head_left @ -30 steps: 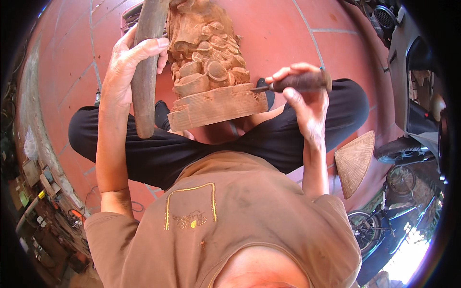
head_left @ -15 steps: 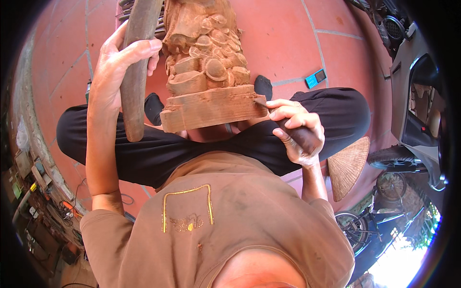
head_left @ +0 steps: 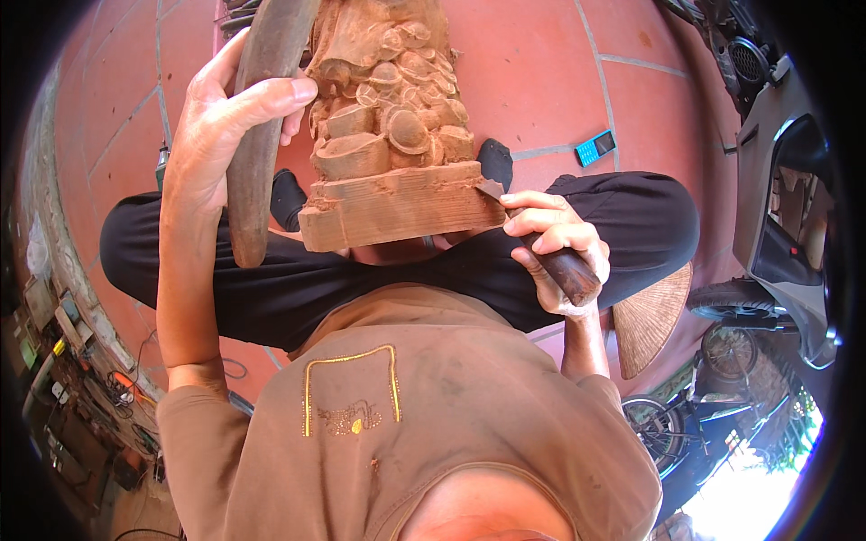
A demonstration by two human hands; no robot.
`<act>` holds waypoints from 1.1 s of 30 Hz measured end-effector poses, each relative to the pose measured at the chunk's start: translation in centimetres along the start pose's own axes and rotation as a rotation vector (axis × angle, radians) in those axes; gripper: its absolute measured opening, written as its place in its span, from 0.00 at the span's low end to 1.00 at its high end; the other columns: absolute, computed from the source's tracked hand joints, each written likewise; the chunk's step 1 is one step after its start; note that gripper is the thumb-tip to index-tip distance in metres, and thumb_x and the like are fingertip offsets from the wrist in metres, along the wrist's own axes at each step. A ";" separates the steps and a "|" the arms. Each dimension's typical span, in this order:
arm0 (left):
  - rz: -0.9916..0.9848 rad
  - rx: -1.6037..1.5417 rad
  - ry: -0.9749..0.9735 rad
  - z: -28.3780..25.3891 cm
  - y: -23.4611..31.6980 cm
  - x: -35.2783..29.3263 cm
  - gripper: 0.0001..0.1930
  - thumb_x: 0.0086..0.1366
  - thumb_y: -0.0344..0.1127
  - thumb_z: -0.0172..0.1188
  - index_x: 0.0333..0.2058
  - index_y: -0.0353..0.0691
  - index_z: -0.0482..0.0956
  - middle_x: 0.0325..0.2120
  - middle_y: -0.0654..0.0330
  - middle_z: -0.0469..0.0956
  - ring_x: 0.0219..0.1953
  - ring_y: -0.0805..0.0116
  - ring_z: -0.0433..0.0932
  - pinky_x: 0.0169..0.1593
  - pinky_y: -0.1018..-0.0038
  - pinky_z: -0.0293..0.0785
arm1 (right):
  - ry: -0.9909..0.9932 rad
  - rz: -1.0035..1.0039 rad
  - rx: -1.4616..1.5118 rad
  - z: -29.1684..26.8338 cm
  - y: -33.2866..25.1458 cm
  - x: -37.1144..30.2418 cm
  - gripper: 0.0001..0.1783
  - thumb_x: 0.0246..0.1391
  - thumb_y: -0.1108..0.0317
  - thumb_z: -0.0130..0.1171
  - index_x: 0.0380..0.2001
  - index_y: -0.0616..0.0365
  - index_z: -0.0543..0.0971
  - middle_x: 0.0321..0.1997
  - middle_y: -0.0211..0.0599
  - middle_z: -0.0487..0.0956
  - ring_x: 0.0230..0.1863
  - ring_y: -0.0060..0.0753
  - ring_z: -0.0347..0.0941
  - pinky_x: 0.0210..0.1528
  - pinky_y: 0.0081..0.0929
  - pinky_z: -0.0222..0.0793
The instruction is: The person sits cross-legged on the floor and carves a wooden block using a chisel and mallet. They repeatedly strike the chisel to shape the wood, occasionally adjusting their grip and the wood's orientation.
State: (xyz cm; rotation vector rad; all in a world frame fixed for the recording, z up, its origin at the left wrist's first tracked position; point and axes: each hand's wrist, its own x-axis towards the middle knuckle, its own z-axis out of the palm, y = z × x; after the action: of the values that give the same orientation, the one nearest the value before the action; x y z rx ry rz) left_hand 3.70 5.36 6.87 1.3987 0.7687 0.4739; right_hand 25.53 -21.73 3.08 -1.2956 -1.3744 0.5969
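Note:
A reddish-brown wood carving (head_left: pixel 388 117) with rounded lumps stands on a squared base between my legs. On its left, my left hand (head_left: pixel 216 113) is closed round a long, slightly curved dark wooden club (head_left: pixel 257 144), its thumb tip close to the carving's edge. The club's top runs out of view. My right hand (head_left: pixel 559 243) grips a chisel (head_left: pixel 568 270) by its dark wooden handle, fingers wrapped over the front. The short blade points up and left, its tip at the right corner of the base.
A blue keypad phone (head_left: pixel 595 148) lies on the red tiled floor (head_left: pixel 541 81) beyond my right knee. The cone-shaped woven hat (head_left: pixel 654 320) sits beside my right thigh. A motorbike (head_left: pixel 785 243) and a bicycle (head_left: pixel 654 428) stand at the right. Tools and clutter line the left wall.
The chisel has turned a little in my right hand, so more of its handle shows. My left hand and the club have shifted slightly right at the top.

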 end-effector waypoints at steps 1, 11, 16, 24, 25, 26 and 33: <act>0.001 0.007 -0.005 -0.1 -0.1 0.0 0.25 0.57 0.35 0.71 0.52 0.33 0.76 0.25 0.64 0.77 0.24 0.77 0.76 0.30 0.79 0.72 | 0.026 0.045 0.069 0.1 0.1 0.0 0.19 0.47 0.86 0.70 0.37 0.59 0.72 0.40 0.47 0.83 0.51 0.54 0.81 0.55 0.48 0.76; 0.026 -0.029 -0.011 -0.1 0.0 0.1 0.23 0.57 0.35 0.70 0.50 0.34 0.77 0.25 0.65 0.77 0.24 0.78 0.75 0.29 0.79 0.71 | 0.117 0.459 0.359 0.4 -0.2 2.8 0.24 0.56 0.86 0.63 0.49 0.54 0.66 0.47 0.42 0.80 0.53 0.32 0.77 0.60 0.35 0.73; 0.056 0.004 0.004 0.2 0.6 -0.2 0.24 0.56 0.33 0.71 0.51 0.34 0.77 0.26 0.64 0.78 0.24 0.79 0.75 0.30 0.79 0.71 | 0.164 0.446 0.394 1.1 -0.2 3.1 0.23 0.57 0.85 0.62 0.50 0.54 0.67 0.47 0.40 0.80 0.52 0.29 0.77 0.58 0.32 0.73; 0.133 0.215 -0.019 0.9 1.3 -0.6 0.28 0.54 0.25 0.70 0.55 0.33 0.73 0.36 0.64 0.79 0.37 0.78 0.76 0.42 0.78 0.73 | 0.159 0.409 0.337 1.8 -0.1 3.3 0.21 0.57 0.83 0.63 0.50 0.56 0.69 0.46 0.37 0.81 0.50 0.28 0.78 0.59 0.32 0.72; 0.205 0.255 -0.032 1.0 1.5 -0.7 0.29 0.54 0.25 0.70 0.56 0.33 0.73 0.38 0.63 0.79 0.39 0.77 0.76 0.45 0.78 0.73 | 0.159 0.400 0.333 1.8 -0.1 3.3 0.20 0.57 0.82 0.64 0.50 0.57 0.70 0.46 0.37 0.81 0.49 0.27 0.78 0.58 0.31 0.73; 0.277 0.295 -0.045 1.4 1.7 -0.7 0.30 0.54 0.25 0.71 0.56 0.33 0.73 0.40 0.63 0.79 0.42 0.77 0.76 0.48 0.77 0.73 | 0.159 0.390 0.329 1.9 0.0 3.2 0.20 0.57 0.82 0.64 0.50 0.57 0.71 0.46 0.36 0.81 0.49 0.27 0.79 0.58 0.31 0.73; 0.405 0.540 -0.100 2.9 2.1 -1.0 0.33 0.53 0.29 0.75 0.57 0.33 0.73 0.45 0.59 0.81 0.48 0.75 0.77 0.55 0.74 0.72 | 0.083 0.397 0.206 2.0 -0.2 4.2 0.18 0.59 0.77 0.65 0.51 0.61 0.75 0.47 0.35 0.82 0.51 0.26 0.79 0.56 0.29 0.75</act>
State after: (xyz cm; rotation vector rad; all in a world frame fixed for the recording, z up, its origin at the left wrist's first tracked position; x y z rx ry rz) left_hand 5.38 2.93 9.07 2.0864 0.5479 0.5232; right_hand 24.44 -17.33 4.17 -1.4156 -0.9631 0.9181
